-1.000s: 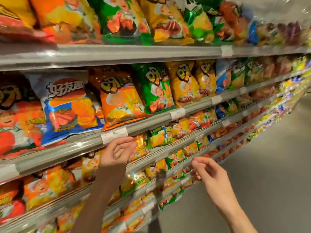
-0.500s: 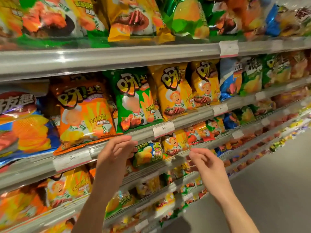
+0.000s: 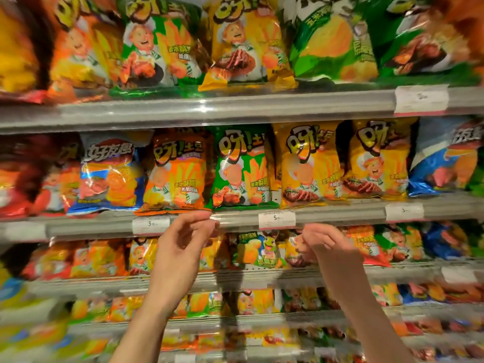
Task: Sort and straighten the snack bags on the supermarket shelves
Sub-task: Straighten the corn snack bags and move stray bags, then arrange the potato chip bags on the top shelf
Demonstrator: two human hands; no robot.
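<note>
Middle shelf, bag fronts: blue-and-white bag (image 3: 110, 176) at left reads 好友趣. Orange bag (image 3: 175, 174) beside it reads 呀!土豆, with 香浓酥脆 lower down. Green bag (image 3: 242, 169) to its right carries the same 呀!土 lettering, partly cut off. Price tag (image 3: 276, 219) on the shelf rail below shows a 5; smaller print unreadable. Left tag (image 3: 151, 224) also shows a 5.

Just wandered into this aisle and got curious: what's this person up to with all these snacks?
Someone is tidying snack bags on supermarket shelves. Both arms are raised toward the second shelf. The left hand reaches just below an orange bag whose bottom edge hangs over the shelf front. The right hand is beside it, in front of the bags one shelf down. Neither holds a bag.
</note>
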